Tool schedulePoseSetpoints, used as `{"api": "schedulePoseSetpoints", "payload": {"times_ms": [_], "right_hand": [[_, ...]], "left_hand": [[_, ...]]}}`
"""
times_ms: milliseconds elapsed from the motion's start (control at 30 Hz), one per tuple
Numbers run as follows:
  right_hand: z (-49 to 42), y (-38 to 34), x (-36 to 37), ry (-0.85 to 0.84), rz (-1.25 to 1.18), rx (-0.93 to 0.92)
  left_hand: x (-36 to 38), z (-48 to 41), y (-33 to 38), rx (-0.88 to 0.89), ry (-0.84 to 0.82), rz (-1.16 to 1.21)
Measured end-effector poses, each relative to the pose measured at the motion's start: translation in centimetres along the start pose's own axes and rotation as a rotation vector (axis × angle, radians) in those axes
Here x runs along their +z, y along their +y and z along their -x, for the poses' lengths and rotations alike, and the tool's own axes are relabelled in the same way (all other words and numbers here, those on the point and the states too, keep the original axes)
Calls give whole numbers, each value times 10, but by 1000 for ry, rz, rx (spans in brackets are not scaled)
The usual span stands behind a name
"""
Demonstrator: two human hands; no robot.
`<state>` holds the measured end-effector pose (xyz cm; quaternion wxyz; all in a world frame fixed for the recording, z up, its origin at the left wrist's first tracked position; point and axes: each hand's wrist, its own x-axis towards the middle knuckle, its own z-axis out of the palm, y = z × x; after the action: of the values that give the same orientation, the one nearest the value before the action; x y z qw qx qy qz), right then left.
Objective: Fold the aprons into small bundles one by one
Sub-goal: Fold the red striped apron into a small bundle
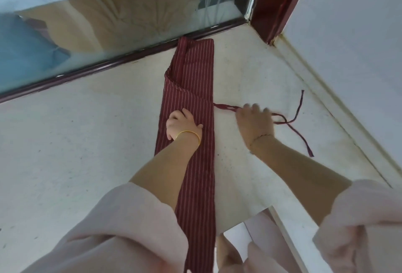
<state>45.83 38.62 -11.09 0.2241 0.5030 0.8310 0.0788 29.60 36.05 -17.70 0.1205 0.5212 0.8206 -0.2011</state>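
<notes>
Apron (191, 72): folded lengthwise into a narrow striped strip on the surface (87, 142); it runs under the left grip (183, 126), on beyond it and back past the wrist.
Left grip: fingers curled on the strip; I cannot tell whether it pinches or only presses.
Right grip (254, 120): blurred, over the ties (301, 107); hold unclear.
Ties: trail loose beyond the right grip.
Done: lengthwise folds.
Left: probably tucking the ties and folding the strip into a bundle.

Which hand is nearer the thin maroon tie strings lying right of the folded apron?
Right. The right hand lies over the thin maroon tie strings, touching them; the left hand rests on the folded maroon striped apron strip, off to their left.
</notes>
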Motion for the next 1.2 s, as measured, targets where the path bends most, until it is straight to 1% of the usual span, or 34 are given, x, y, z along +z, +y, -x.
{"api": "schedulePoseSetpoints", "payload": {"times_ms": [100,167,233,300,400,467,567,633,700,800,867,900,1000,1133,1200], "right_hand": [[13,-33,12,47,-237,-177],[22,-51,25,108,-328,-280],[30,-65,38,120,-335,-381],[33,-72,49,108,-326,-421],[36,-72,54,121,-385,-387],[40,-69,56,122,-449,-372],[61,-64,64,226,-461,-407],[84,-66,78,317,-455,-381],[106,-69,91,318,-472,-349],[127,-77,102,266,-472,-289],[132,-80,104,223,-489,-259],[135,-81,104,199,-503,-251],[136,-78,103,140,-521,-260],[140,-76,99,84,-520,-262],[142,-78,97,71,-511,-247]], "left_hand": [[-7,6,16,15,31,276],[-8,11,12,92,78,414],[-2,18,-1,214,126,471],[11,30,-19,328,110,471],[35,57,-40,483,-13,415],[47,78,-47,548,-51,383],[55,109,-47,651,-42,345],[62,134,-47,732,-37,317],[72,158,-47,807,-47,266],[92,194,-44,909,-48,204],[106,213,-43,966,-9,190],[113,222,-43,983,31,147],[132,237,-45,1029,195,-81],[149,244,-49,1029,309,-288],[153,245,-52,1017,370,-324]]}}
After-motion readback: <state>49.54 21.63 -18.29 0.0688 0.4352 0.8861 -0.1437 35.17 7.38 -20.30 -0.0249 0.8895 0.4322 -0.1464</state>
